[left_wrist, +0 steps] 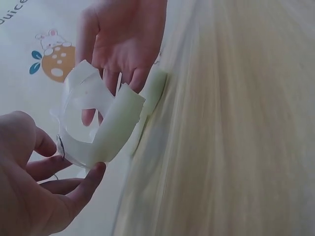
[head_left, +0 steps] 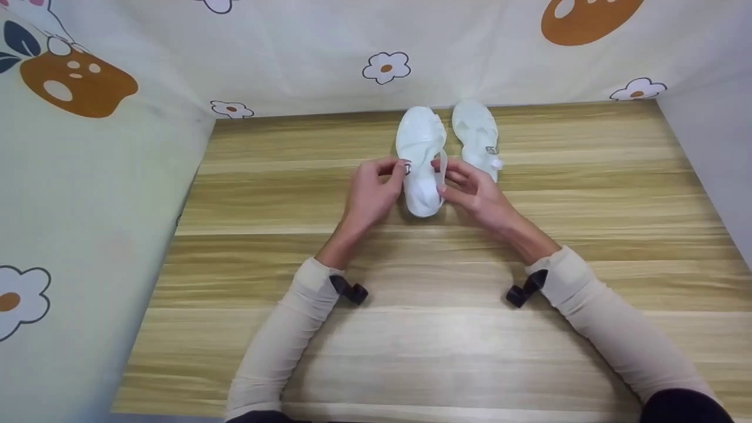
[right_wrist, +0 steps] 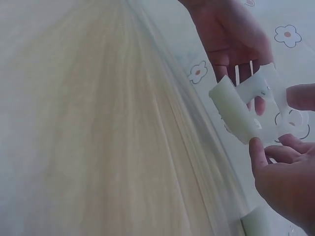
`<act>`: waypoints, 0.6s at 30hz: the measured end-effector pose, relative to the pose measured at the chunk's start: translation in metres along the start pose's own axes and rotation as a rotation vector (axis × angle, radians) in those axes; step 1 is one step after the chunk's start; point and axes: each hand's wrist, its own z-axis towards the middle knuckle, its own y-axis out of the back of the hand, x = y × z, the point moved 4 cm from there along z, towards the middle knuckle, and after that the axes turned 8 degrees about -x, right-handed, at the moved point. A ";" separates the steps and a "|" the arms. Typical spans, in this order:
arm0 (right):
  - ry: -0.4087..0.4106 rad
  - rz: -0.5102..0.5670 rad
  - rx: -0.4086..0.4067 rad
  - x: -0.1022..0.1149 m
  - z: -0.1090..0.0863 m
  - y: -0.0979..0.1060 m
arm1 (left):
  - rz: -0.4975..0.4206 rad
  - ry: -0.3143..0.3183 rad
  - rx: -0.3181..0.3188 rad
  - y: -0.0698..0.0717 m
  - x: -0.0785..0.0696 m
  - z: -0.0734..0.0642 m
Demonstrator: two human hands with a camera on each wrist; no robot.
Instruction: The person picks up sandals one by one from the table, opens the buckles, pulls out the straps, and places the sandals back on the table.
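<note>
A white jelly sandal [head_left: 420, 138] is held up with its toe pointing away from me. My left hand [head_left: 379, 188] pinches its left side by the small metal buckle [head_left: 406, 168]. On the opposite side my right hand [head_left: 479, 194] grips the sandal near its loose ankle strap [head_left: 443, 161]. From the left wrist view the heel [left_wrist: 115, 125] faces the camera, and left fingertips [left_wrist: 96, 169] press its lower edge. In the right wrist view the heel [right_wrist: 234, 110] sits between both hands, partly covered by fingers.
A matching white sandal [head_left: 474, 126] lies to the right, against the back, with its own buckle [head_left: 492, 150]. Under everything is a wood-grain surface [head_left: 423, 335]. Patterned sheeting [head_left: 305, 64] rises behind and at the left. Each forearm carries a small black camera mount [head_left: 351, 291].
</note>
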 end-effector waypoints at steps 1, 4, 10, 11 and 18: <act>0.001 0.000 0.003 0.000 -0.002 0.002 | -0.002 -0.001 0.005 -0.001 -0.001 -0.002; 0.008 -0.023 0.011 0.001 -0.009 0.006 | -0.006 -0.013 0.023 -0.004 -0.003 -0.007; -0.001 -0.099 0.050 0.003 -0.023 0.012 | 0.014 -0.058 0.039 -0.007 -0.004 -0.019; -0.002 -0.109 0.059 0.002 -0.025 0.012 | 0.017 -0.065 0.042 -0.007 -0.004 -0.021; -0.015 -0.163 0.110 0.001 -0.036 0.016 | 0.022 -0.037 0.086 -0.014 0.001 -0.031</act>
